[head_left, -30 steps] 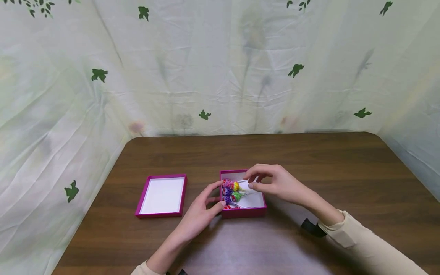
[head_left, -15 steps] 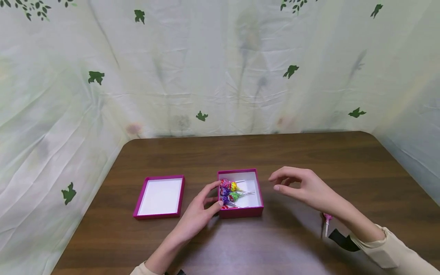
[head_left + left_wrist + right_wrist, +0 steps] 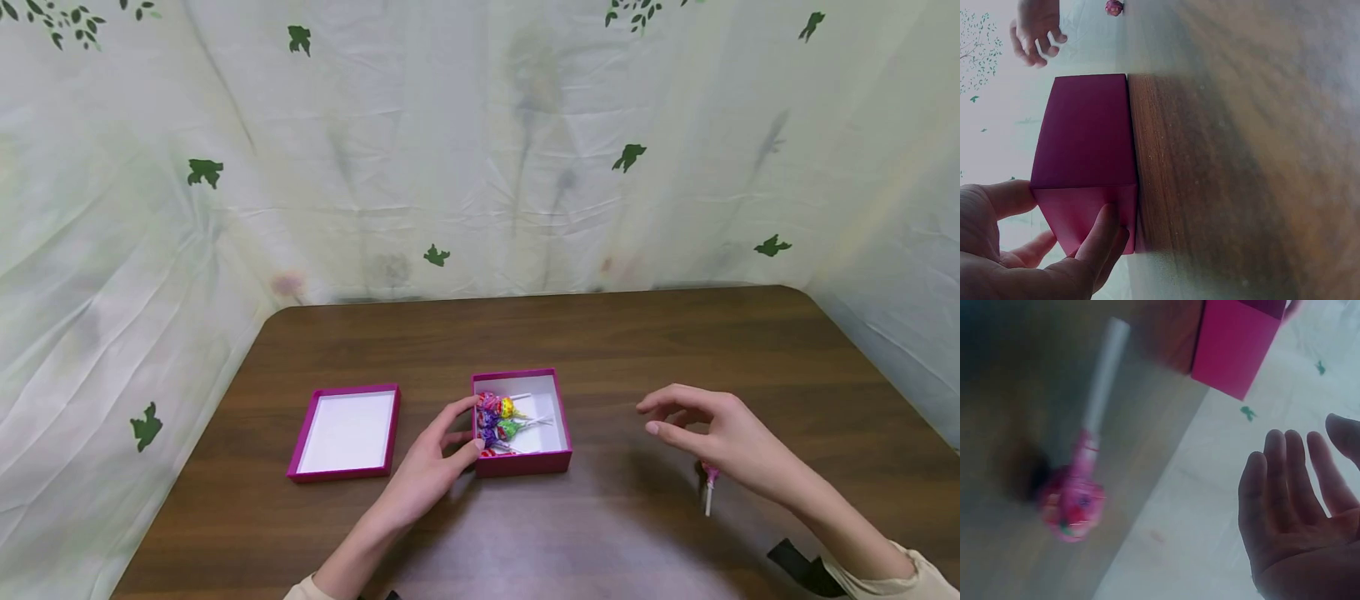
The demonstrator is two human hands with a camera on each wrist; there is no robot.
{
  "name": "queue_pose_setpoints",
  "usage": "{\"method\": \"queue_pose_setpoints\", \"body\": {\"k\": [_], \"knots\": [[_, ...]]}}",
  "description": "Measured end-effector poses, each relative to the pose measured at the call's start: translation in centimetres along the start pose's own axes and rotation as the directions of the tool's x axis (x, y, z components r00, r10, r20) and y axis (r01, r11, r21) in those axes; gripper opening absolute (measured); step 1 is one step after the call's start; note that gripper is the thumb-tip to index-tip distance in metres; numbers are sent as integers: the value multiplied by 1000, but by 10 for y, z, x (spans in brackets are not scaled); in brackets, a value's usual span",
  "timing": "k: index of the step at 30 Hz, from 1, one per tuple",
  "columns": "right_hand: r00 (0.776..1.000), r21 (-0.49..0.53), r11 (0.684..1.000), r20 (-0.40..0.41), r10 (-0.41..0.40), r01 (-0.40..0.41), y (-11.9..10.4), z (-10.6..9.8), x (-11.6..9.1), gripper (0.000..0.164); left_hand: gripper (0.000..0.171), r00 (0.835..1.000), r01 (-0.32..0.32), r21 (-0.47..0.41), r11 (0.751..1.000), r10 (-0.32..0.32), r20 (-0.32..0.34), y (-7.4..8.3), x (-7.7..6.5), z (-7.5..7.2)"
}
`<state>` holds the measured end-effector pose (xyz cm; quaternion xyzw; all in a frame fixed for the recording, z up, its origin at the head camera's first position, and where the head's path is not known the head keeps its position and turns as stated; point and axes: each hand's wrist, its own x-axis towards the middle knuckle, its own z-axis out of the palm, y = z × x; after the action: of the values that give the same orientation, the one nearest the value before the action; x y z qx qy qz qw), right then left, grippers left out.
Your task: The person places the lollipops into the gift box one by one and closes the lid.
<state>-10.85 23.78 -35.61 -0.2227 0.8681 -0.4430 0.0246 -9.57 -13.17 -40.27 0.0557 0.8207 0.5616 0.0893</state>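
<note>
An uncovered magenta box point(image 3: 525, 463) with a white inside sits mid-table. Several wrapped lollipops point(image 3: 510, 408) lie along its left side, white sticks pointing right. My left hand point(image 3: 431, 462) holds the box by its left wall; in the left wrist view its fingers point(image 3: 1100, 240) press the magenta side. To the right, my right hand point(image 3: 716, 425) hovers over the table with loosely bent fingers and nothing between them. Below it lies one pink lollipop point(image 3: 708, 477), partly covered by the hand from above; the right wrist view shows the whole lollipop point(image 3: 1075, 503).
The box's magenta lid point(image 3: 341, 477) lies upside down to the left, its white inside facing up. Everything stands on a brown wooden table point(image 3: 637, 333). A pale curtain point(image 3: 480, 150) with green leaf shapes hangs behind and on both sides.
My right hand has moved from above the box to the right, over the pink lollipop, which has come into sight from behind the arm. The left hand stays on the box.
</note>
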Motion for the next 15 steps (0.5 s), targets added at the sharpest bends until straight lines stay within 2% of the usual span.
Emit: {"method": "queue_pose_setpoints", "body": {"k": [4,10,15], "knots": [[998,29,998,-21,59,-59,5,2,-12,20,54,1000,-3,-1,1000,3,1,0,0,0],[991,-68,992,-93,96,-102,14,5,-26,22,54,1000,-5,-2,1000,5,1,0,0,0],[980,-102,981,-122,154,-167,21,3,-36,27,54,1000,1,-2,1000,-1,8,0,0,0]]}}
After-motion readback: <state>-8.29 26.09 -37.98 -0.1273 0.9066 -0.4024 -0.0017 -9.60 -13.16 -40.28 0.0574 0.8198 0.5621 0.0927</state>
